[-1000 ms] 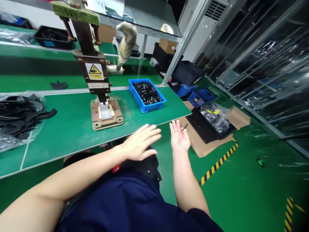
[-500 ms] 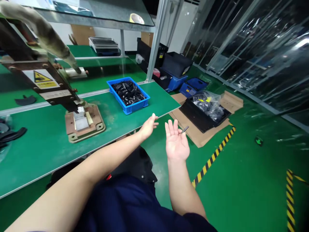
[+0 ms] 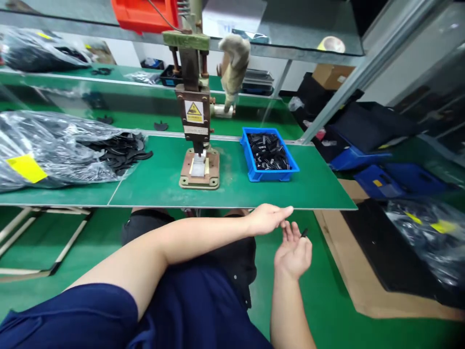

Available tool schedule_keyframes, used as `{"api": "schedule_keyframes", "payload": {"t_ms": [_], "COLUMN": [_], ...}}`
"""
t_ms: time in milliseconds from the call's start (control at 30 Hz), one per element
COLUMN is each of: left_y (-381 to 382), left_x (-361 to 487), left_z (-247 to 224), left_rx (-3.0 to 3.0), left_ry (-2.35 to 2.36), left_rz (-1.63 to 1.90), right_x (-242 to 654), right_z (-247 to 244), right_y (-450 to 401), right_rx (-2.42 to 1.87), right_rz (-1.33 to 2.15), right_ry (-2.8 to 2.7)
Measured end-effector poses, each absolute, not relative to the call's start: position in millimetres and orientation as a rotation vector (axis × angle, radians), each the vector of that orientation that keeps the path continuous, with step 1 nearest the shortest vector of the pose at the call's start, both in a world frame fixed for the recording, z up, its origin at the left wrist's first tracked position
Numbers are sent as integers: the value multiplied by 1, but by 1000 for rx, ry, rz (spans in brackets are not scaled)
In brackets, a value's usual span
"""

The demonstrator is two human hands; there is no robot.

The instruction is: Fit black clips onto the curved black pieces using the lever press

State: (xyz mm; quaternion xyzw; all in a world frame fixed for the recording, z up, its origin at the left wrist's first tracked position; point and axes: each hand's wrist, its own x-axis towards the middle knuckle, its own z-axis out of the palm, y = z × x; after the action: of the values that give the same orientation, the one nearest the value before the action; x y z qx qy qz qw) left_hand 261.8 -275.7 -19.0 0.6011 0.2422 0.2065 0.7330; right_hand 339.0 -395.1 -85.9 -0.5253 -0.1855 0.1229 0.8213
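Observation:
My right hand is palm up beyond the bench's front edge, with a small dark strip-like piece pinched between thumb and forefinger. Its other fingers are loosely curled. Just left of it and slightly higher, my left hand has its fingers stretched out, and I see nothing in it. Its fingertips come close to the right hand's fingers; whether they touch I cannot tell. On the bench past both hands stands a blue tray full of small black parts.
A hand press with a brown base stands on the green bench. To its left lies a plastic bag spilling black curved parts. A metal post rises at right. Cardboard and another bag are on the floor.
The view has swung left, bringing the press and the bag of curved parts more into sight. My hands have come closer together, and the right fingers have curled more around the dark piece.

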Motion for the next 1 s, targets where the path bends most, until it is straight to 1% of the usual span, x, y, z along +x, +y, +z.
{"api": "schedule_keyframes", "payload": {"t_ms": [67,133,200,267,467,733,1000], "left_y": [-268,-259,-250,-240,-228,-221,-211], "left_x": [242,225,211,197,137,68,33], "left_z": [-29,-36,-40,-40,-16,10,17], "left_rx": [1496,1605,1652,1643,1578,1658,1757], "left_ry": [558,545,515,499,467,441,491], "left_rz": [509,656,749,758,781,936,1087], "right_x": [337,331,325,320,299,258,236], "right_z": [-84,-79,-71,-62,-32,5,19], "right_y": [-380,-364,-349,-337,-317,-307,-283], "right_rx": [-1161,-1217,-1281,-1340,-1424,-1331,-1240], "right_rz": [278,279,256,225,137,85,119], "right_ry": [-459,-551,-662,-789,-1161,-1454,-1605]}}
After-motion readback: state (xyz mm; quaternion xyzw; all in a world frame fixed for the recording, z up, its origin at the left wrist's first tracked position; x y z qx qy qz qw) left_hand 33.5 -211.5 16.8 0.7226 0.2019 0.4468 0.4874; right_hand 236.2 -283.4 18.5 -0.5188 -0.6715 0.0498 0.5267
